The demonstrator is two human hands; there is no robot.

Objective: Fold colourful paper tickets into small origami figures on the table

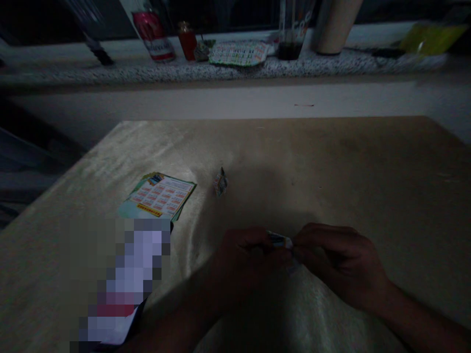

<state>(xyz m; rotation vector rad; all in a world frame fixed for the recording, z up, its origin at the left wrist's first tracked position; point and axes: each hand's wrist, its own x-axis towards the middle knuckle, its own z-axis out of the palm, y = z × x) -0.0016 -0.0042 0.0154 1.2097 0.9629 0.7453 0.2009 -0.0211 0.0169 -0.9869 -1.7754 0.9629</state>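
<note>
A small folded piece of printed paper [278, 240] is pinched between my two hands above the table. My left hand [245, 262] closes its thumb and forefinger on the paper's left end. The fingertips of my right hand [342, 262] grip its right end. Beyond my left hand, a folded paper figure [221, 184] with a dark pointed tip rests on the table. Left of that lies a stack of printed cards [164, 193] showing a grid of small text. The dim light hides the paper's exact folds.
A phone with a lit, pixelated screen [136, 274] lies left of my forearm on the pale table [349, 162]. On the speckled sill [195, 73] behind stand a red can [153, 37], a small red bottle [187, 41], a glass with dark liquid [290, 41] and a blister pack [238, 53].
</note>
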